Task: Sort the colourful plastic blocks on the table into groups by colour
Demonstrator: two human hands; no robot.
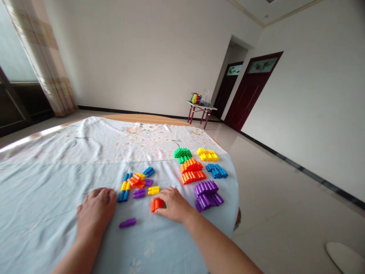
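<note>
My right hand (175, 205) is closed round a few orange bullet-shaped plastic pieces (156, 205) low over the cloth, a bit of green showing beside its fingers. My left hand (98, 209) rests on the cloth, palm down and holding nothing visible; its fingertips are partly hidden. Just right of it lie joined blue and yellow pieces (124, 191) and a cluster of orange pieces (136, 180). Between the hands are purple pieces (139, 193), yellow pieces (153, 190) and blue pieces (149, 172). A single purple piece (127, 223) lies nearer me.
Toward the table's right edge sit piles sorted by colour: green (183, 153), yellow (208, 155), orange (193, 171), blue (217, 171) and purple (208, 196). A wrinkled tablecloth (57, 190) covers the round table. Farther off, a small table (202, 106) stands by the wall.
</note>
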